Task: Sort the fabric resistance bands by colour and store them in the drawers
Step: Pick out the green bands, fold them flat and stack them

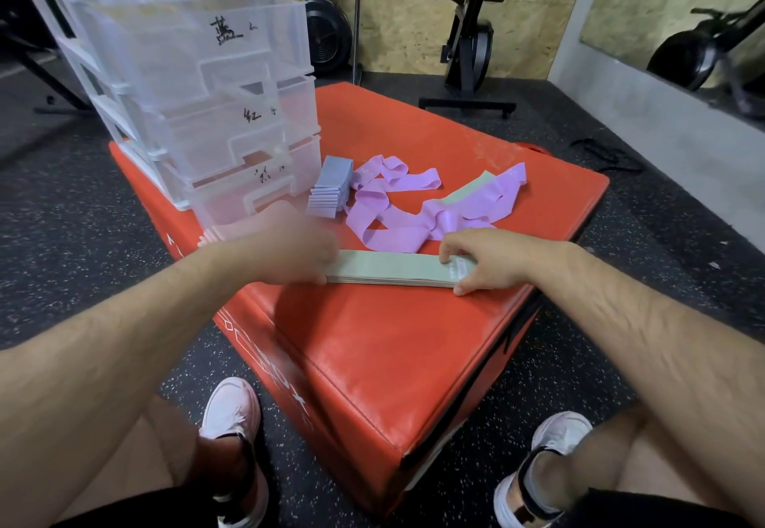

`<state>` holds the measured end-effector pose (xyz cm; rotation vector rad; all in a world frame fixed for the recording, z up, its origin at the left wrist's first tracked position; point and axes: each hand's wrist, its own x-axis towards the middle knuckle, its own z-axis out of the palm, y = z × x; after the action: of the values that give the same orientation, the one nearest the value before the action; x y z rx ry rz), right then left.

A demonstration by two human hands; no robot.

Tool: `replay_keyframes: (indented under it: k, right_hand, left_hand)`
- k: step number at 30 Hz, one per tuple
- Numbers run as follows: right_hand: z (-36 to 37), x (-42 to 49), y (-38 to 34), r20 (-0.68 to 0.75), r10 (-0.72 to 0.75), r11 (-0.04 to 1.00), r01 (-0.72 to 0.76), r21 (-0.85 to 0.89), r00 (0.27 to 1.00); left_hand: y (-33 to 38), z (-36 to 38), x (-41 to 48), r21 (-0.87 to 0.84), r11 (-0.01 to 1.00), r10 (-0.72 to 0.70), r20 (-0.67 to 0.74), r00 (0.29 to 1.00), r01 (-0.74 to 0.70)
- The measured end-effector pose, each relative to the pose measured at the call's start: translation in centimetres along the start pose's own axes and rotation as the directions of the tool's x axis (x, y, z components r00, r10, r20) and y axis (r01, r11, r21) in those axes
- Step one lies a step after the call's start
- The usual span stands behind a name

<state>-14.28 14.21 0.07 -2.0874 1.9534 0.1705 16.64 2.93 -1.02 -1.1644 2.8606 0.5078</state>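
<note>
A flat stack of pale green bands [389,268] lies on the red padded box [393,345]. My left hand [289,250] grips the stack's left end, and my right hand [488,258] holds its right end with curled fingers and thumb. Behind it lie loose pink bands [397,208] in a tangle, with one more green band [467,192] partly under them. A neat stack of blue-grey bands [329,190] stands beside the clear plastic drawer tower [198,84], whose drawers carry handwritten labels. The bottom drawer [248,200] is pulled out a little.
The red box stands on speckled black rubber floor. Gym machines [467,39] and a weight plate [327,39] stand by the back wall. My two feet in white shoes [232,415] are at the box's near corner.
</note>
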Motion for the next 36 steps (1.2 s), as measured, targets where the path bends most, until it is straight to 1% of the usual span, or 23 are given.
replay_keyframes:
  k: [2, 4, 7, 10, 12, 15, 17, 21, 25, 29, 32, 34, 36]
  right_hand:
    - [0.0, 0.0, -0.1, 0.004, 0.0, 1.0, 0.0, 0.005, 1.0]
    - [-0.4, -0.1, -0.4, 0.008, 0.0, 0.999, -0.001, 0.042, 1.0]
    - [-1.8, 0.1, -0.7, -0.047, -0.033, 0.995, 0.037, 0.093, 0.998]
    - [-3.8, 0.4, -1.1, -0.116, -0.041, 0.982, 0.062, 0.18, 0.992]
    - [-5.4, 1.0, -0.7, -0.138, -0.008, 0.963, 0.045, 0.266, 0.99]
    - [-7.3, 2.7, 2.2, -0.203, 0.129, 0.943, -0.057, 0.329, 0.971]
    - [-7.6, 4.1, 4.4, -0.217, 0.208, 0.946, -0.14, 0.292, 0.954]
    - [-6.1, 7.8, 6.0, -0.144, 0.247, 0.949, -0.208, 0.238, 0.958]
    - [-4.5, 11.4, 6.3, -0.122, 0.228, 0.956, -0.199, 0.216, 0.966]
    - [-3.1, 13.1, 6.7, -0.065, 0.185, 0.964, -0.168, 0.206, 0.981]
    - [-2.3, 14.3, 6.9, -0.112, 0.141, 0.984, -0.126, 0.126, 0.984]
    - [-2.2, 14.8, 6.9, -0.154, 0.133, 0.99, -0.125, 0.058, 0.979]
    - [-2.1, 14.9, 7.2, -0.165, 0.15, 0.988, -0.143, 0.052, 0.975]
  left_hand:
    - [0.2, 0.0, 0.1, 0.065, 0.998, -0.002, 0.005, 1.0, 0.002]
    - [0.2, 0.1, 0.5, 0.117, 0.992, 0.039, -0.01, 0.999, -0.038]
    - [1.0, 0.1, 1.4, 0.059, 0.992, 0.113, -0.071, 0.991, -0.109]
    - [2.8, -0.3, 3.1, 0.054, 0.98, 0.199, -0.151, 0.968, -0.193]
    - [4.1, -0.6, 4.7, 0.048, 0.976, 0.22, -0.172, 0.96, -0.215]
    - [5.8, -1.0, 7.5, 0.098, 0.971, 0.232, -0.182, 0.956, -0.217]
    - [6.9, -1.0, 9.5, 0.124, 0.969, 0.234, -0.185, 0.955, -0.213]
    - [8.2, -0.5, 13.3, 0.105, 0.975, 0.21, -0.176, 0.962, -0.194]
    - [7.9, 0.0, 16.1, 0.096, 0.982, 0.177, -0.155, 0.972, -0.164]
    - [7.1, 0.1, 17.2, 0.078, 0.988, 0.143, -0.135, 0.98, -0.133]
    - [7.2, -0.3, 17.4, 0.072, 0.993, 0.105, -0.105, 0.989, -0.098]
    - [7.3, -0.4, 17.5, 0.077, 0.994, 0.09, -0.09, 0.992, -0.083]
    - [7.5, -0.4, 17.3, 0.092, 0.993, 0.08, -0.082, 0.993, -0.072]
